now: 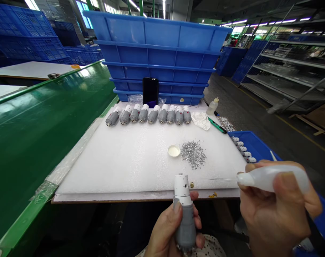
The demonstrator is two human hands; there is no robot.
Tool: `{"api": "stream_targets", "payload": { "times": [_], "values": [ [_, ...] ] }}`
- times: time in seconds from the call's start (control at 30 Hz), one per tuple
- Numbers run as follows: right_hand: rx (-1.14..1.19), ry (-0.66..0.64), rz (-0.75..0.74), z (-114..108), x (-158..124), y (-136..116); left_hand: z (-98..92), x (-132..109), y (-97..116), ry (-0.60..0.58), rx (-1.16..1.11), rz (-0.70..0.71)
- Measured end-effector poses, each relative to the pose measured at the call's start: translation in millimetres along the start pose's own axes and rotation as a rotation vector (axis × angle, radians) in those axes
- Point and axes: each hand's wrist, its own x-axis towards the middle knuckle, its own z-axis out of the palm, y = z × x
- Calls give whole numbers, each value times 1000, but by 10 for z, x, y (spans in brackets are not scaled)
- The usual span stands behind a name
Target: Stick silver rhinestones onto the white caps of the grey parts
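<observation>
My left hand (169, 223) is wrapped round a grey and white spacecraft-like model (186, 221), held upright with its white end up, in front of the table's near edge. A small brass-coloured piece (191, 185) shows at the right side of its white part. On the right, my right hand (277, 210) grips a translucent white squeeze bottle (266, 177) lying sideways. Its thin needle tip points left toward the model, apart from it. A slim pale stick (273, 155) pokes up behind this hand; whether the hand holds it I cannot tell.
On the white foam sheet (119, 157) are a pile of small silvery pieces (193, 154), a round white cap (174, 150), and a row of several similar models (153, 115). Behind are a phone (150, 92) and stacked blue crates (159, 53). A green cutter (217, 125) lies right, near another bottle (212, 106).
</observation>
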Motion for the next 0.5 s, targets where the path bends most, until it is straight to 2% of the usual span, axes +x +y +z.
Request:
{"api": "stream_targets", "payload": {
  "times": [0.1,0.4,0.5],
  "values": [
    [36,2,59,-13,38,-15,-29,14,6,-23,-42,-43],
    [19,-2,78,-6,13,11,-31,41,8,-89,-195,-122],
    [99,-16,188,-5,73,30,-37,47,29,-108,-223,-156]
  ]
}}
